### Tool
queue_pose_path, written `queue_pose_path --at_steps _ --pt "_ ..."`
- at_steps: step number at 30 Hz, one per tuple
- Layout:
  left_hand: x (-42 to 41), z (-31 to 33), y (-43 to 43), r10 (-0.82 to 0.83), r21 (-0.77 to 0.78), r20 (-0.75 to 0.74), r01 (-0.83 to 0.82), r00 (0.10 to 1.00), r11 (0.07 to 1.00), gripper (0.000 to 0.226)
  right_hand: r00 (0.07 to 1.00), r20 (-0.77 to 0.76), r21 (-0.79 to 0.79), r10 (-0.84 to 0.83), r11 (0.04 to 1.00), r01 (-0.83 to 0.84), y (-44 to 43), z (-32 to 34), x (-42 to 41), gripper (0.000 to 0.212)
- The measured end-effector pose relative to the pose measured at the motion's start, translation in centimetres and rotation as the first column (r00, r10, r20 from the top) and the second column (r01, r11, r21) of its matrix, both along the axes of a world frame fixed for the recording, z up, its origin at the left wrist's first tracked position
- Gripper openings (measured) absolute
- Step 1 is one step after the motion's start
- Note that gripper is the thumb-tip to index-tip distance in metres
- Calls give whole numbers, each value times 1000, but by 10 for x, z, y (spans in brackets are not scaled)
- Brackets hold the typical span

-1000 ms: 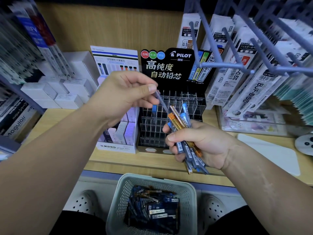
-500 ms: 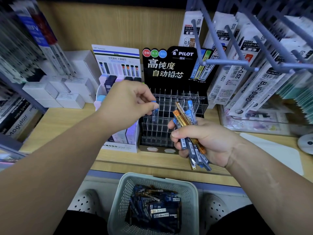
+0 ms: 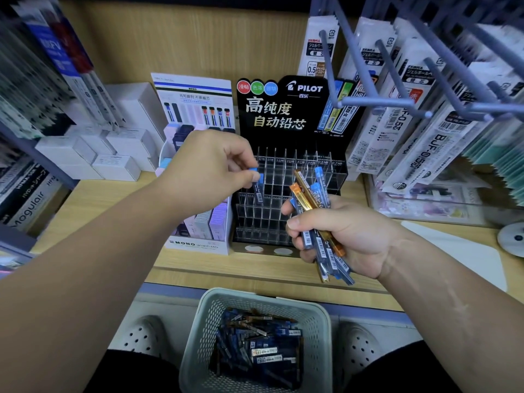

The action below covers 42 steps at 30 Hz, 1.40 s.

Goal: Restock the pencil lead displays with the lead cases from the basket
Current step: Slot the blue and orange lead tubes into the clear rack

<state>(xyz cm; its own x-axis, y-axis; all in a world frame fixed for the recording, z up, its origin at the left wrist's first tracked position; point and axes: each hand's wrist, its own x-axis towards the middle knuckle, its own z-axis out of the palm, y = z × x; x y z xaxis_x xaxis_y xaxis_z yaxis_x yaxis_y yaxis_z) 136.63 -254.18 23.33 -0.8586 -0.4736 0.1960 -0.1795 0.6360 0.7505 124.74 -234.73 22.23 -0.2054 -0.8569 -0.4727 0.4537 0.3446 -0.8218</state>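
Setting: stationery shop aisle. Evidence: black PILOT lead display (image 3: pixel 286 114) with clear gridded slots, standing on a wooden shelf (image 3: pixel 119 194); MONO graph MG display box (image 3: pixel 198 245) just beside it; packaged refills (image 3: pixel 408 129) hanging on peg hooks (image 3: pixel 380 102); white boxed stock (image 3: pixel 116 165) stacked at left
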Motion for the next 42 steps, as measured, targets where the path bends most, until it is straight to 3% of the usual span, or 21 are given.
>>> queue_pose_path --at_steps 5,10,15,21,31,34,36,38,39,42 --pt "1 -1 -1 18 -42 -5 -18 1000 999 21 1000 5 2 -7 1000 7 1 -1 0 19" --pt "1 -6 -3 -10 -129 24 13 1000 992 9 1000 -24 18 -5 1000 6 0 0 1 18" --pt "-3 -19 2 -70 -380 -16 59 997 923 9 1000 -15 21 -5 1000 5 0 -1 2 26" --pt "-6 -26 6 -1 -564 -25 -13 1000 826 13 1000 -18 27 -13 1000 13 0 -2 2 20" --pt "-7 -24 6 47 -561 3 -37 999 827 19 1000 -3 13 -31 999 31 1 -3 -1 25" --pt "-7 -14 15 35 -448 -25 -43 999 893 15 1000 -11 9 -26 1000 27 0 -2 -1 24" --pt "-9 -5 27 3 -127 -25 -6 1000 992 8 999 -25 7 -25 1000 26 0 -2 0 22" --pt "-11 2 40 7 239 -20 -2 1000 971 12 999 -36 8 -17 1000 17 0 0 2 19" --pt "-12 5 46 26 338 -16 -19 1000 941 14 999 -43 10 -6 1000 7 -1 0 3 18" --pt "-14 7 54 52 418 -2 -46 999 907 16 993 -114 34 27 999 -23 -1 1 6 19"
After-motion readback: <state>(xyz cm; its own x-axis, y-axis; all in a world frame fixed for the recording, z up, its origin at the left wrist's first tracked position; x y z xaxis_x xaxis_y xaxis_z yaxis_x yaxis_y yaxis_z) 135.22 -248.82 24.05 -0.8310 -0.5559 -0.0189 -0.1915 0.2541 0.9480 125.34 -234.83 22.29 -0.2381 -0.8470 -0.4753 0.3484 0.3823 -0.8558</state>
